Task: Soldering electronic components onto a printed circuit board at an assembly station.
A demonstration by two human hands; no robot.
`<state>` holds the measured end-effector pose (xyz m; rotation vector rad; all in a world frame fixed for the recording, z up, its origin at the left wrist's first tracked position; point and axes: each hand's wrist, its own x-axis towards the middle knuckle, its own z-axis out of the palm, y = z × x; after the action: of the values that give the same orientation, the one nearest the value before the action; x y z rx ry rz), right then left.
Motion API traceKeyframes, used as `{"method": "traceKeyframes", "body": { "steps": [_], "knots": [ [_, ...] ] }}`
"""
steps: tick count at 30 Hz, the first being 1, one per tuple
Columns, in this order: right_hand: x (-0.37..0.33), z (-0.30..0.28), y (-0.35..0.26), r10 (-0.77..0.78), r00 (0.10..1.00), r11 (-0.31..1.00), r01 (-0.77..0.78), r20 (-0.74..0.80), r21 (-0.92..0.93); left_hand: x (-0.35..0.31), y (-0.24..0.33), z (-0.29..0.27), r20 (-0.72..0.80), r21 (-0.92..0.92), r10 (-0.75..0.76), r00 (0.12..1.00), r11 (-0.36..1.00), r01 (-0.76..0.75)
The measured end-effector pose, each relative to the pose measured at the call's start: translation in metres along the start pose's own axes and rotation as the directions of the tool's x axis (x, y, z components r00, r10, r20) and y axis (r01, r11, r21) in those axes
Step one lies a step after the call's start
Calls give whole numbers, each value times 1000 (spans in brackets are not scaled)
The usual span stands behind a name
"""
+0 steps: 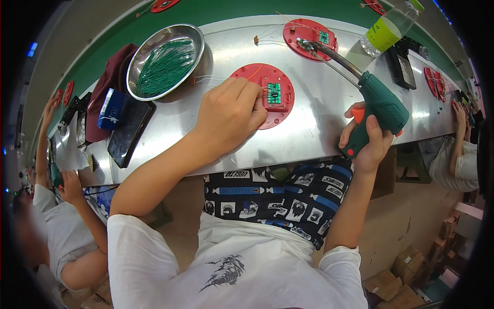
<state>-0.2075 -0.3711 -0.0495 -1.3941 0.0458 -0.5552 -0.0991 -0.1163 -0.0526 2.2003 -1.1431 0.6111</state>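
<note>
My left hand (229,110) is closed, its fingertips at the left edge of a small green circuit board (274,93) on a round red plastic plate (284,117). Thin pale wires run behind this hand; what the fingers pinch is hidden. In my right hand (368,139) is a green soldering gun (386,100) with an orange trigger. Its metal barrel points up and left, and its tip ends over a second round red plate (292,32), which carries another green board (323,36) and loose wires.
A steel bowl (200,72) of cut green wires (167,67) stands left, beside a maroon cloth item (100,121), a blue box (110,110) and a dark phone-like slab (128,136). A bottle (383,36) and a black device (403,69) are at right. Other people work on both sides.
</note>
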Motion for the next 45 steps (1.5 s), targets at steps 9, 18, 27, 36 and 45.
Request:
{"method": "traceKeyframes", "body": {
  "steps": [9,18,27,36,45],
  "knots": [
    [-1,2,0,-10,1000,1000,10,-24,-5,-1,1,-2,39,26,-29,999,999,28],
    [-2,0,1,-19,1000,1000,19,-20,2,-1,-1,-1,18,35,2,1000,999,-3],
    [-56,-14,-10,-1,982,999,-5,189,33,-3,-4,0,-28,6,27,999,1000,-27],
    [-65,0,-23,111,975,992,-96,192,-85,-5,-6,-4,-1,-23,1,1000,1000,-1],
    [-61,-3,-22,101,970,994,-91,220,-54,-5,-6,-3,10,-23,10,1000,1000,-9]
  ]
}}
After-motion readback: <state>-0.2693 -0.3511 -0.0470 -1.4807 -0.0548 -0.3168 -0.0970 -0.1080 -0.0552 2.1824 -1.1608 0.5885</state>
